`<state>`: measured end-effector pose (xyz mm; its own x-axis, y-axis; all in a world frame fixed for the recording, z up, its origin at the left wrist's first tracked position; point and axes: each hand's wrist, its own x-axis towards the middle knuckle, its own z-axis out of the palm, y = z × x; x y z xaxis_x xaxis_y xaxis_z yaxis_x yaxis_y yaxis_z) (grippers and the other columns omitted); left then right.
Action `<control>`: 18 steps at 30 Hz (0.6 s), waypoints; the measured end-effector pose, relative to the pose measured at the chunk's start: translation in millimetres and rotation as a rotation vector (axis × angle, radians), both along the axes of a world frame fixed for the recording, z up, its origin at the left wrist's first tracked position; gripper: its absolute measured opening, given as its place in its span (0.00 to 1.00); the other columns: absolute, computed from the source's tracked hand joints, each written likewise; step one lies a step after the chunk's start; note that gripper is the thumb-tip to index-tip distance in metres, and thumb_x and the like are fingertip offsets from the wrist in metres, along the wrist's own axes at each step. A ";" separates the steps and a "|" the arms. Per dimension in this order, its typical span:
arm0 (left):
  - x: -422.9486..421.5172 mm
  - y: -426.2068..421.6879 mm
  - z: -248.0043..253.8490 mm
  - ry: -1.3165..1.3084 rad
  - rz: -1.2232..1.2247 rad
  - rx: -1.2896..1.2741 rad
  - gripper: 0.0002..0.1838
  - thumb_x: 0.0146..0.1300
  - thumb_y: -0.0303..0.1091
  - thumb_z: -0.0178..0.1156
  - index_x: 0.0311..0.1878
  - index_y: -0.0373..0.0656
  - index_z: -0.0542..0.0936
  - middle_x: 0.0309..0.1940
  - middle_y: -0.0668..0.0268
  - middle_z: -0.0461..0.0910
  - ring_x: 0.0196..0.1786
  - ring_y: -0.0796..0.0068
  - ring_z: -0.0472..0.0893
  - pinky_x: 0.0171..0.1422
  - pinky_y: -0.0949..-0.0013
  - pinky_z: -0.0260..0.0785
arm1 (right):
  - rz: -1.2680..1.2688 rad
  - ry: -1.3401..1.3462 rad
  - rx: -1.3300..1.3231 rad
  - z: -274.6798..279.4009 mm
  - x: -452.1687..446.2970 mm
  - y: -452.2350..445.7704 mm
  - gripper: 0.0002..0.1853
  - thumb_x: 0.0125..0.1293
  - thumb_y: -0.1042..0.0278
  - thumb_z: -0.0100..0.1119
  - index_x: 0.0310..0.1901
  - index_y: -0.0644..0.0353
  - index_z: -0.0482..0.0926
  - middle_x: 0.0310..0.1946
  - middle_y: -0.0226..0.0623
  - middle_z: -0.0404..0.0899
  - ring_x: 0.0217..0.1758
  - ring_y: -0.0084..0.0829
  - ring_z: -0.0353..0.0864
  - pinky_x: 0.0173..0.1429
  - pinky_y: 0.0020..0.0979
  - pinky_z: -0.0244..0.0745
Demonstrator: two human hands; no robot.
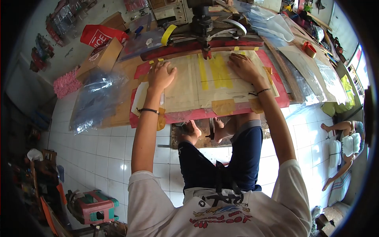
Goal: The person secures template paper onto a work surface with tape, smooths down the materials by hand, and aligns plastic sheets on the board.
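L hand [161, 76] + R hand [245, 68] | I'm resting both flat — fingers loosely spread, on sheet [179, 89] | prog: tape [223, 107] on — remainder unclear

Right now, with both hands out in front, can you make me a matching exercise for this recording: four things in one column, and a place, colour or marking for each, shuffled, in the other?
Things
1. left hand
2. right hand
3. red bag
4. tiled floor

Places, colours, markings
A. white
B. palm down at the right part of the pale panel
C. bears white lettering
D. palm down at the left part of the pale panel

Right pairs: 1-D, 2-B, 3-C, 4-A
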<state>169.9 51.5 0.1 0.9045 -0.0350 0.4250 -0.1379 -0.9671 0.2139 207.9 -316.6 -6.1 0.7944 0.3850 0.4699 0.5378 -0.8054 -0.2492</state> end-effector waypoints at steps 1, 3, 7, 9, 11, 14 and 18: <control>-0.5 0.3 -2.2 -0.006 0.025 -0.003 0.30 0.63 0.57 0.56 0.62 0.48 0.77 0.64 0.55 0.73 0.67 0.52 0.70 0.73 0.49 0.59 | -0.004 -0.006 0.004 -2.0 0.8 0.4 0.26 0.74 0.49 0.46 0.60 0.61 0.77 0.63 0.47 0.74 0.68 0.46 0.70 0.74 0.42 0.60; 2.1 8.3 0.3 0.037 -0.062 -0.030 0.32 0.63 0.59 0.55 0.66 0.50 0.74 0.68 0.52 0.69 0.70 0.48 0.66 0.75 0.50 0.55 | -0.005 -0.016 0.002 -0.2 0.0 1.0 0.26 0.73 0.50 0.46 0.60 0.62 0.77 0.63 0.47 0.74 0.68 0.45 0.70 0.73 0.43 0.61; -34.5 -0.1 14.3 0.269 0.055 0.038 0.39 0.64 0.66 0.52 0.73 0.55 0.66 0.73 0.47 0.59 0.76 0.41 0.55 0.80 0.49 0.44 | 0.008 -0.038 0.015 9.7 -8.2 4.3 0.22 0.72 0.53 0.49 0.54 0.60 0.81 0.61 0.46 0.77 0.66 0.45 0.72 0.71 0.43 0.63; -53.8 -3.1 20.3 0.306 0.043 0.052 0.41 0.64 0.68 0.51 0.75 0.57 0.62 0.75 0.46 0.55 0.77 0.39 0.51 0.80 0.48 0.41 | 0.036 -0.034 -0.005 11.7 -10.2 2.2 0.19 0.71 0.55 0.50 0.51 0.59 0.83 0.59 0.46 0.78 0.65 0.45 0.73 0.70 0.43 0.65; -59.7 1.0 9.3 0.258 0.019 0.015 0.41 0.63 0.69 0.52 0.75 0.58 0.63 0.75 0.45 0.55 0.77 0.39 0.51 0.80 0.46 0.41 | 0.047 -0.046 0.036 7.2 -3.8 0.6 0.18 0.71 0.56 0.50 0.49 0.58 0.84 0.58 0.45 0.78 0.63 0.45 0.75 0.68 0.42 0.68; -59.2 6.7 -1.0 0.182 -0.013 -0.036 0.38 0.63 0.66 0.55 0.74 0.62 0.65 0.76 0.46 0.52 0.78 0.41 0.50 0.80 0.48 0.43 | 0.111 -0.092 0.078 15.3 -10.5 1.0 0.15 0.70 0.58 0.53 0.45 0.59 0.85 0.47 0.46 0.84 0.51 0.47 0.82 0.58 0.41 0.75; -65.5 -2.1 5.9 0.079 0.015 -0.039 0.31 0.62 0.61 0.59 0.66 0.59 0.75 0.71 0.45 0.62 0.73 0.42 0.61 0.76 0.49 0.53 | 0.137 0.120 0.234 23.9 -16.1 -3.6 0.16 0.67 0.57 0.60 0.35 0.63 0.85 0.31 0.46 0.84 0.35 0.43 0.84 0.43 0.39 0.75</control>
